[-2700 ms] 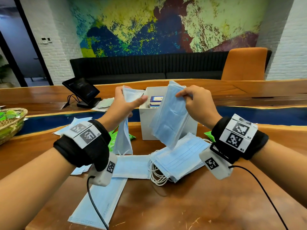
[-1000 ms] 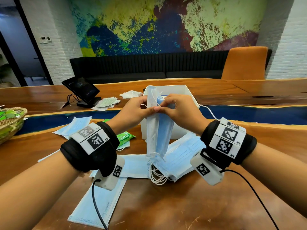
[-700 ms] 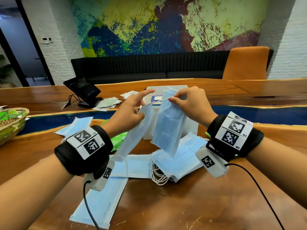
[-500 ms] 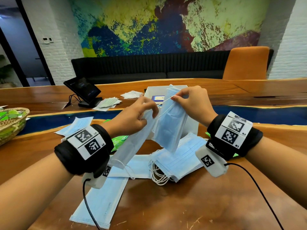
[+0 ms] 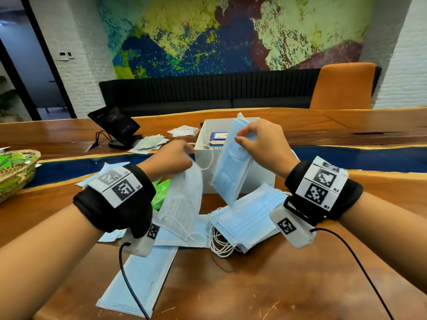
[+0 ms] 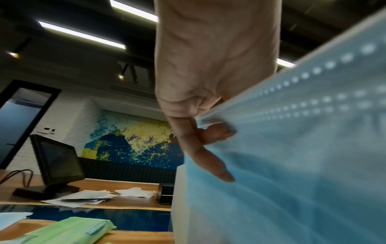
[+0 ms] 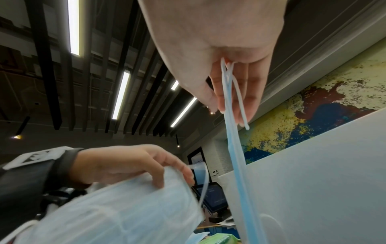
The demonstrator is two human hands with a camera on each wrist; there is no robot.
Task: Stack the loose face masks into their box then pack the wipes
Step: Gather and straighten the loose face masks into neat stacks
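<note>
Two blurred, illegible wipes-pack [image 6: 69, 231] logos

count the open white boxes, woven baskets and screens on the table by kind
open white box: 1
woven basket: 1
screen on a stand: 1
total: 3

You're working at a glossy wooden table [image 5: 288, 285] with a blue resin strip across it. On it sit the white box [image 5: 261, 181], a heap of blue face masks [image 5: 249, 220] just in front — one flat mask [image 5: 143, 280] nearer you — green wipe packs [image 5: 161, 192], a wicker basket [image 5: 16, 176] far left, a tablet stand [image 5: 115, 125] and loose papers [image 5: 150, 144].
</note>
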